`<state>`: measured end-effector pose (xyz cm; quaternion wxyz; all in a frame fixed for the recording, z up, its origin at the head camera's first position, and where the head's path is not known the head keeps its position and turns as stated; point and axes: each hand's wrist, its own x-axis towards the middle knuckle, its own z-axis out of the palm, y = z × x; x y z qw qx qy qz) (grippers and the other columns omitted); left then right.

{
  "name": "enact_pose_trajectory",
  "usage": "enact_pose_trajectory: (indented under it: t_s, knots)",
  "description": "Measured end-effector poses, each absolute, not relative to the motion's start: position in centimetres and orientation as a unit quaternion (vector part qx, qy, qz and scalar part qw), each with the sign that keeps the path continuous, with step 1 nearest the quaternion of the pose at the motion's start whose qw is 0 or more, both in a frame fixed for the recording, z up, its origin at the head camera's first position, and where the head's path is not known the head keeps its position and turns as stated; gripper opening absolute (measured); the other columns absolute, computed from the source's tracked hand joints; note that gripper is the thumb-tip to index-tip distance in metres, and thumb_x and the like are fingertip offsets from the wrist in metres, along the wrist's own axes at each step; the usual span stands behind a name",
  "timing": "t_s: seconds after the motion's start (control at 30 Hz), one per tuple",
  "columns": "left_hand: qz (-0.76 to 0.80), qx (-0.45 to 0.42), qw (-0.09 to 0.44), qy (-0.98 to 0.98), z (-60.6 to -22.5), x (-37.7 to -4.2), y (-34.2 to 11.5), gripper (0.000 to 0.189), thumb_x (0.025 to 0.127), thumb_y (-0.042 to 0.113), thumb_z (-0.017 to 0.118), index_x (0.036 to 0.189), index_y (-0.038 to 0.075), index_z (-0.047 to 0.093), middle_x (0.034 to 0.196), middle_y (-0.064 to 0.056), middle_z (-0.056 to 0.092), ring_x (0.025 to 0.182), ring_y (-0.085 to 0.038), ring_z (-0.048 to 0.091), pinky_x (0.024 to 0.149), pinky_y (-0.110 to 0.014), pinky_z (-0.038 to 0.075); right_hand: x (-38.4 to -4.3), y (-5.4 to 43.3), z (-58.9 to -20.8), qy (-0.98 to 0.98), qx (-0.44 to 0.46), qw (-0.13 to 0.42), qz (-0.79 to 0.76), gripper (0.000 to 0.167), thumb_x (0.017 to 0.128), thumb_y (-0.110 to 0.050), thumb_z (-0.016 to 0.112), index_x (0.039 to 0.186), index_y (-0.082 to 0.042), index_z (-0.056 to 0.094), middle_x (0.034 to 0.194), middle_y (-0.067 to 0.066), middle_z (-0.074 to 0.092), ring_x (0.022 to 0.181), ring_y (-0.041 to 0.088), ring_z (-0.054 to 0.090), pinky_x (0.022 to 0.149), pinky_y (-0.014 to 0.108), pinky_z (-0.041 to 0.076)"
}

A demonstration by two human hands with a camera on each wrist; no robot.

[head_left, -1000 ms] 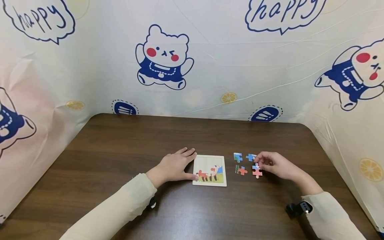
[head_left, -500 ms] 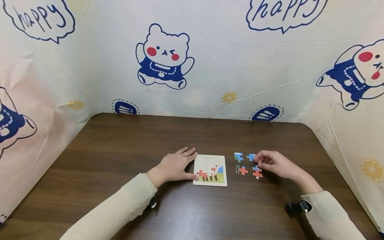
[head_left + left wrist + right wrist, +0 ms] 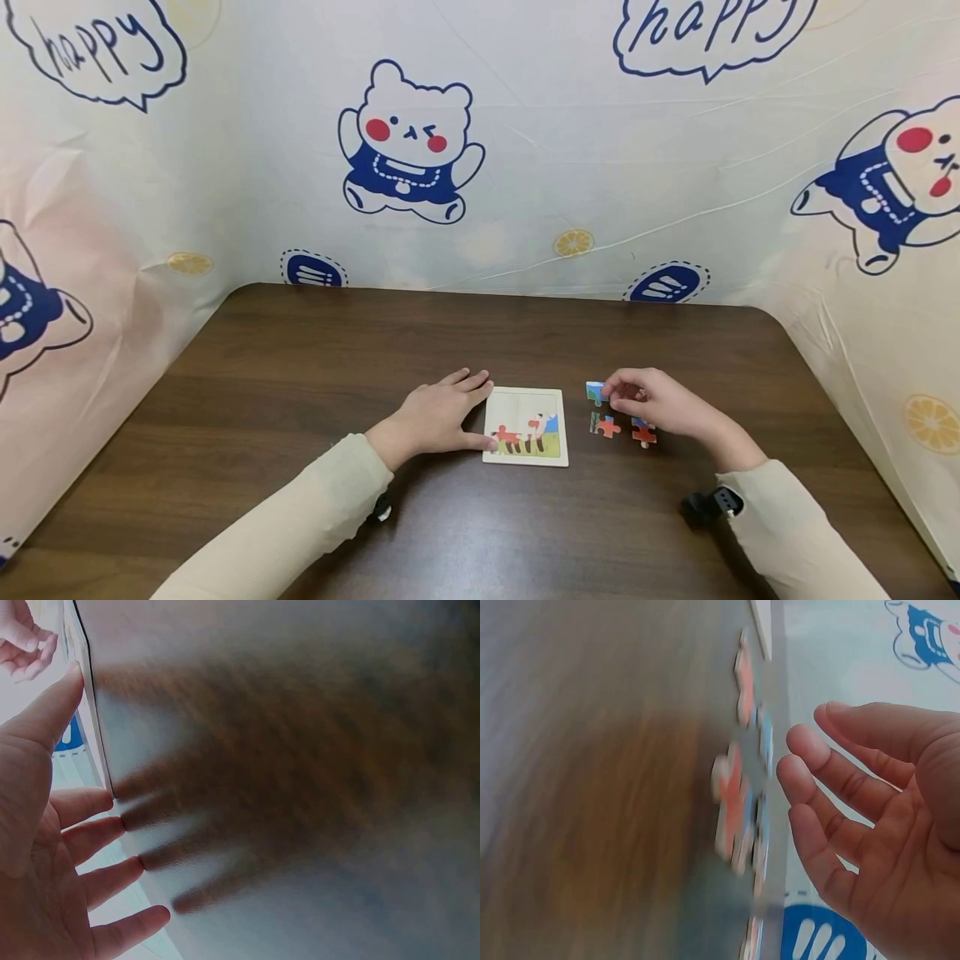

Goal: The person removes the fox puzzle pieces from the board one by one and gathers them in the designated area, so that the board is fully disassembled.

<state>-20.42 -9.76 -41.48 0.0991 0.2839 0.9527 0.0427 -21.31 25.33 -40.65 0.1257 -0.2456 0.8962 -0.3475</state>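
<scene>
My left hand rests at the left side of a pale-framed jigsaw board, thumb at its lower left, fingers spread. Part of a red-and-white animal picture fills the board's lower half. My right hand hovers over loose jigsaw pieces to the right, its fingertips beside a blue-green piece. Below lie a red-green piece and a red-blue piece. Another piece is mostly hidden behind the hand. In the right wrist view, the right hand's fingers bend loosely with nothing seen between them.
The brown wooden table reaches back to a patterned cloth backdrop, which also stands at both sides. A small black device is at the right wrist. Another sits under the left sleeve.
My right hand has moved left, from the right-hand loose pieces toward the upper left one. The left hand stays at the board, and the visible loose pieces lie in place.
</scene>
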Motion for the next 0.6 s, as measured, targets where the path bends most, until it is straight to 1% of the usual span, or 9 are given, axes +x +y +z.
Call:
enact_pose_trajectory:
  t_s: [0.1,0.23,0.33,0.47,0.6]
  knots:
    - [0.045,0.285,0.099,0.952,-41.6,-20.5,-9.7,0.094,0.081,0.072,0.064,0.153,0.017,0.041,0.162,0.000,0.034,0.150,-0.028,0.033,0.097,-0.059,0.048,-21.6,24.3,-40.6,0.896,-0.266,0.113,-0.338,0.011,0.095,-0.007,0.064,0.105,-0.004,0.069,0.092,0.000,0.068,0.083,0.009,0.057,0.073,0.026,0.051]
    - [0.044,0.283,0.101,0.953,-41.5,-20.5,-9.7,0.094,0.081,0.072,0.064,0.154,0.018,0.039,0.162,0.000,0.033,0.150,-0.027,0.032,0.098,-0.059,0.048,-21.9,22.8,-40.6,0.891,-0.284,0.110,-0.336,0.012,0.095,-0.006,0.064,0.105,-0.004,0.070,0.090,-0.001,0.067,0.082,0.009,0.056,0.074,0.026,0.051]
    - [0.043,0.283,0.102,0.953,-41.5,-20.4,-9.7,0.095,0.081,0.073,0.063,0.154,0.018,0.039,0.163,0.000,0.032,0.150,-0.027,0.031,0.099,-0.059,0.047,-22.0,21.6,-40.6,0.888,-0.291,0.118,-0.336,0.012,0.094,-0.005,0.065,0.105,-0.004,0.070,0.089,-0.001,0.066,0.082,0.011,0.056,0.073,0.024,0.050]
    - [0.043,0.283,0.101,0.953,-41.5,-20.4,-9.8,0.094,0.081,0.073,0.063,0.154,0.018,0.039,0.162,0.000,0.033,0.150,-0.027,0.031,0.098,-0.060,0.048,-22.2,20.2,-40.5,0.883,-0.302,0.133,-0.335,0.014,0.095,-0.005,0.064,0.107,-0.003,0.070,0.093,0.002,0.068,0.084,0.013,0.055,0.075,0.025,0.050]
    - [0.043,0.282,0.104,0.953,-41.5,-20.4,-9.8,0.094,0.081,0.073,0.063,0.154,0.018,0.039,0.163,0.001,0.032,0.150,-0.027,0.031,0.098,-0.060,0.048,-22.4,19.0,-40.5,0.878,-0.315,0.149,-0.327,0.013,0.095,-0.006,0.065,0.107,-0.004,0.069,0.095,0.003,0.068,0.081,0.012,0.053,0.072,0.023,0.049]
